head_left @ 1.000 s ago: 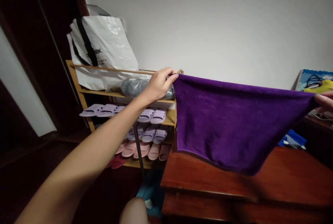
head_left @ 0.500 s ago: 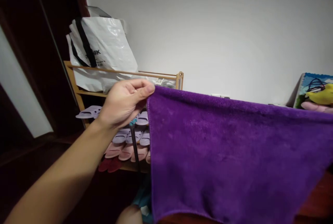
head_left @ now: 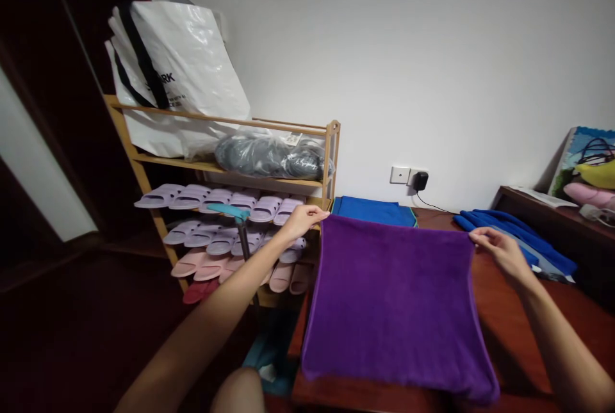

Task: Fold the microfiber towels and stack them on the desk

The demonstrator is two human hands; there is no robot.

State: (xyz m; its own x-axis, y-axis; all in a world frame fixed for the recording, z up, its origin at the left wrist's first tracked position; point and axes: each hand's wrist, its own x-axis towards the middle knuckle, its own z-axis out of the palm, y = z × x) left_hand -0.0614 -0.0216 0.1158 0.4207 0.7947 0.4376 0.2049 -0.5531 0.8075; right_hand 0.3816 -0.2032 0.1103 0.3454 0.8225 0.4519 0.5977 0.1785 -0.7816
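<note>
Dim light, glare on white bag (head_left: pixel 196 54), lower left nearly black, slight softness

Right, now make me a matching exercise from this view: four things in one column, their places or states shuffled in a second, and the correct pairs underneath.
Column one
1. Purple cloth
2. White bag
3. Black adapter
4. Left hand

Column two
A. Plugged in at the wall
B. Pinching a corner of fabric
C. On the top shelf of the rack
D. Held out by two of its corners

Pairs: 1-D, 2-C, 3-A, 4-B
</note>
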